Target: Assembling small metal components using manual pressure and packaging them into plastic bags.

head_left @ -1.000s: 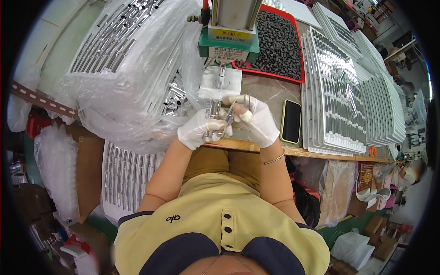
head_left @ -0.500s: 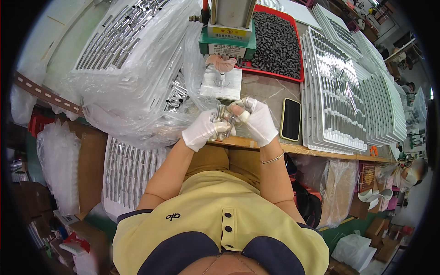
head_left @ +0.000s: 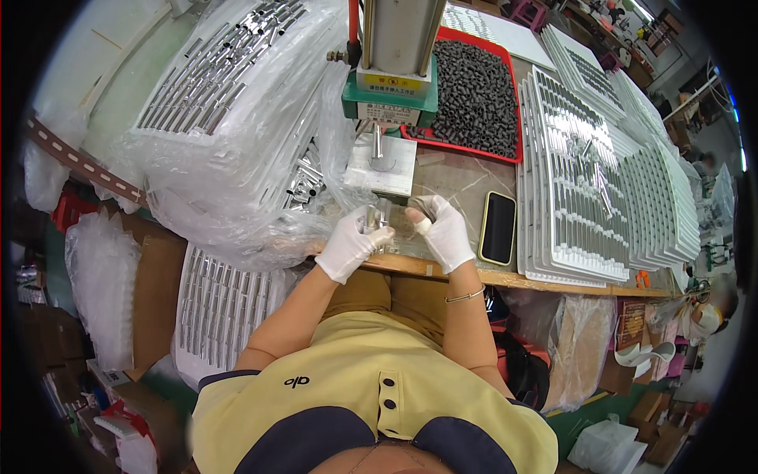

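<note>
My left hand [head_left: 347, 246], in a white glove with bare fingertips, is closed around a few short shiny metal tubes [head_left: 382, 212] above the table's front edge. A little to its right is my right hand [head_left: 447, 234], gloved the same way. Its thumb and fingers are bent and apart, with no tube visible between them. Beyond both hands stands a green-headed press [head_left: 391, 103] with a pale metal base block [head_left: 395, 170]. One shiny metal cylinder [head_left: 377, 144] stands upright between the press head and the block.
A red tray [head_left: 519, 95] of small black plugs lies right of the press. A phone [head_left: 497, 227] rests near my right hand, beside stacked white racks of tubes [head_left: 572, 174]. On the left, plastic wrap [head_left: 229, 189] covers more racks, with loose tubes [head_left: 304, 178] beside it.
My hands have moved apart; the tube between them earlier is no longer seen in my right hand. A pinkish shape under the press head is gone, and the upright cylinder shows there. The view has shifted slightly.
</note>
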